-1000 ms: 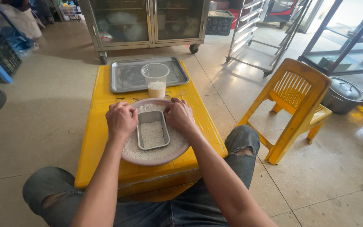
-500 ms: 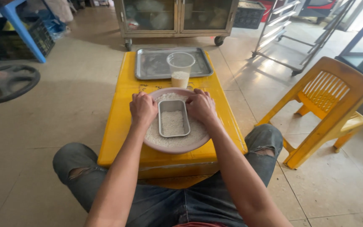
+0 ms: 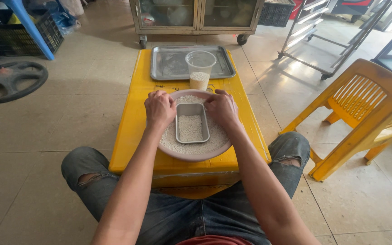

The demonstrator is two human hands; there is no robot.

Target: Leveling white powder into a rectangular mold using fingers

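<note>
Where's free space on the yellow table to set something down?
Bare strips on the yellow table left and right of the bowl, and inside the steel tray left of the cup. Crowded mid-table: left hand, right hand, small tin.

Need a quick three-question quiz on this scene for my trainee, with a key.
1. True or false: the small rectangular metal tin lies inside the round pink bowl of white grains.
2. What stands on the flat silver metal tray?
3. Which hand touches the clear plastic cup: A left hand, B right hand, C neither?

Key: 1 true. 2 the clear plastic cup, part-filled with white grains. 3 C.
</note>
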